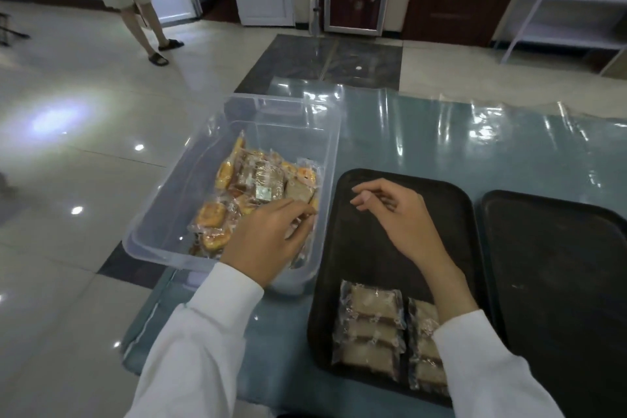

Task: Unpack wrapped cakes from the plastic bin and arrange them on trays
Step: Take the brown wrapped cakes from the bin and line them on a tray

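A clear plastic bin [325,146] stands on the table's left part and holds several wrapped cakes [261,180], yellow ones and brown ones. My left hand [268,237] reaches into the bin's near right corner, and its fingertips pinch the wrapper of a cake there. To the right of the bin lies a black tray [451,214]. Several wrapped brown cakes [369,326] lie in rows at its near end. My right hand [397,214] hovers over the bare middle of this tray with loosely curled fingers and holds nothing.
A second black tray [559,265] lies bare at the right. The table [441,132] has a glossy plastic cover. A person [142,10] stands on the tiled floor at the far left. White shelves [570,0] stand at the far right.
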A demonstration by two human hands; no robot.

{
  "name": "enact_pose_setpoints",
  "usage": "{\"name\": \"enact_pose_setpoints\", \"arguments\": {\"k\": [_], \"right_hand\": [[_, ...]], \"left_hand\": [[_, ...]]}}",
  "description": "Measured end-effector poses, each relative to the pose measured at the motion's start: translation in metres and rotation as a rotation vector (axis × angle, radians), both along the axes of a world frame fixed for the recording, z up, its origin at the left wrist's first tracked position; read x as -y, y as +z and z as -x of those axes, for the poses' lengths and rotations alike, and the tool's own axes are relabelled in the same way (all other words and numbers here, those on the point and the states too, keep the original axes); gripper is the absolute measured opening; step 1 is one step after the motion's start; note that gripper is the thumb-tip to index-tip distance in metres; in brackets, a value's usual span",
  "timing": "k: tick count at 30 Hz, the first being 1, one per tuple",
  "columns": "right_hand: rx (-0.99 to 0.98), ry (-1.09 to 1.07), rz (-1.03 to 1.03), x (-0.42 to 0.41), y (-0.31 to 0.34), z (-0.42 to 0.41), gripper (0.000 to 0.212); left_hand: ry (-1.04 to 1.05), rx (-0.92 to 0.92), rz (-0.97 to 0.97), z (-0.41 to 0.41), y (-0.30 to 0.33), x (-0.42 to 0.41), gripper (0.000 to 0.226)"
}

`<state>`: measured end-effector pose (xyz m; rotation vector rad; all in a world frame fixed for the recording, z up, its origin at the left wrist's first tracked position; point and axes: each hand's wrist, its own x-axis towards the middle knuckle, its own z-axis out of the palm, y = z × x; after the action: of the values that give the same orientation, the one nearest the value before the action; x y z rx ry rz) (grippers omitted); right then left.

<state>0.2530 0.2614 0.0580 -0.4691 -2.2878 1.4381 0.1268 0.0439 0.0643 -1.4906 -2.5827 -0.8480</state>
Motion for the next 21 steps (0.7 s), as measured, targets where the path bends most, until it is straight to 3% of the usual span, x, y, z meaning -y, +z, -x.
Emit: {"name": "enact_pose_setpoints", "arguments": {"k": [11, 21], "right_hand": [[0.135, 0.053, -0.049, 0.062, 0.005, 0.102, 0.017], [0.675, 0.116, -0.172, 0.069, -0.031, 0.203, 0.01]], "left_hand": [[0.079, 0.063, 0.093, 0.106, -0.033, 0.055, 0.018], [0.081, 0.181, 0.221, 0.173, -0.04, 0.059, 0.021]]}}
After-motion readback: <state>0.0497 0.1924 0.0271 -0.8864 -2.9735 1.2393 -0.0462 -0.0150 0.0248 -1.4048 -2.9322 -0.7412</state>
